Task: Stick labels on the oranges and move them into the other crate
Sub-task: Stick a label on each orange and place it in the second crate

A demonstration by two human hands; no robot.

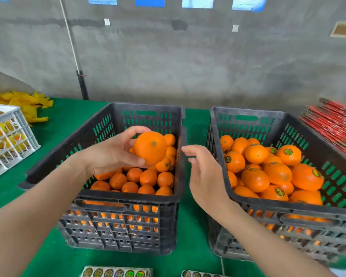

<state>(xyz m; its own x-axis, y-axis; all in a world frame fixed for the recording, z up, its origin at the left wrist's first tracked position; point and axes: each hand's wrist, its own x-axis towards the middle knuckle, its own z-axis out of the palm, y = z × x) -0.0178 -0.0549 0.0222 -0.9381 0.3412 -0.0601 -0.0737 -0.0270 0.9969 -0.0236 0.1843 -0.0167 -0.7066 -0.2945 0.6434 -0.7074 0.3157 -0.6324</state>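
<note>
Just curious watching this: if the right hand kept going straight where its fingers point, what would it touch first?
Most likely the orange in the left hand, just past the left crate's rim, though depth is unclear.

Green table (194, 256): left crate (128, 199), right crate (288, 207), label sheets (116, 272).

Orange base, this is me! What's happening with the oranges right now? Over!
Left grip holds one orange, no label showing, over left crate. Right grip open, between the crates. Nothing blocking right crate.
</note>
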